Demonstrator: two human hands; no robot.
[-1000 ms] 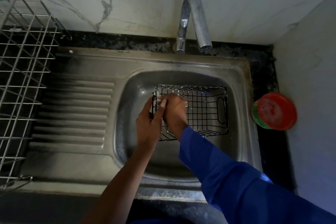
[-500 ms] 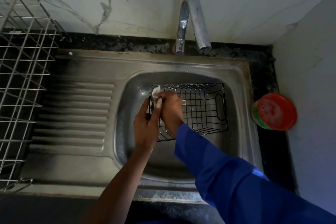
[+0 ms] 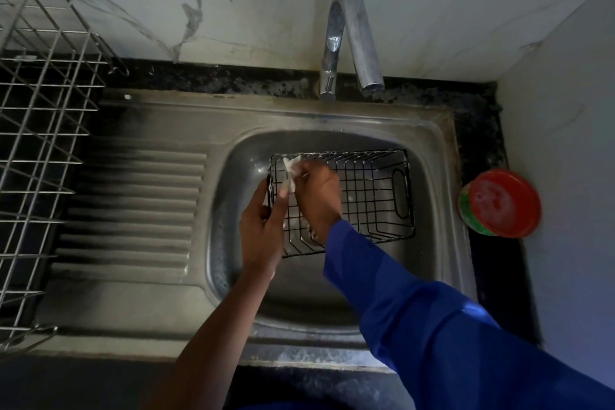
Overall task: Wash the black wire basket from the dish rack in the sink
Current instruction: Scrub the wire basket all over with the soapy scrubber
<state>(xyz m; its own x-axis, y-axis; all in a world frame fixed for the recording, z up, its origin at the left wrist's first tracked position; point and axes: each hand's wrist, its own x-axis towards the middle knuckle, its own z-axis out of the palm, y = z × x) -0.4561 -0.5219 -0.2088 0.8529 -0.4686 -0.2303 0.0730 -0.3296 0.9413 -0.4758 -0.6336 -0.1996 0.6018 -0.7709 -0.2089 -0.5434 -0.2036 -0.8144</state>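
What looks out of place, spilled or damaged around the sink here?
Nothing stands out. The black wire basket sits tilted in the sink only because the left hand holds its end while the right hand scrubs with a white scrubber. The tap looks dry.

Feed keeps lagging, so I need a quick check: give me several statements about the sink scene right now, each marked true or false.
1. The black wire basket sits inside the steel sink basin. True.
2. Water is running from the curved chrome tap. False: no stream shows.
3. The left hand grips the basket's left end. True.
4. The right hand is empty. False: it presses a small white scrubbing pad against the wires.
5. The round red-lidded tub stands on the ribbed draining board. False: it sits on the dark counter right of the sink.
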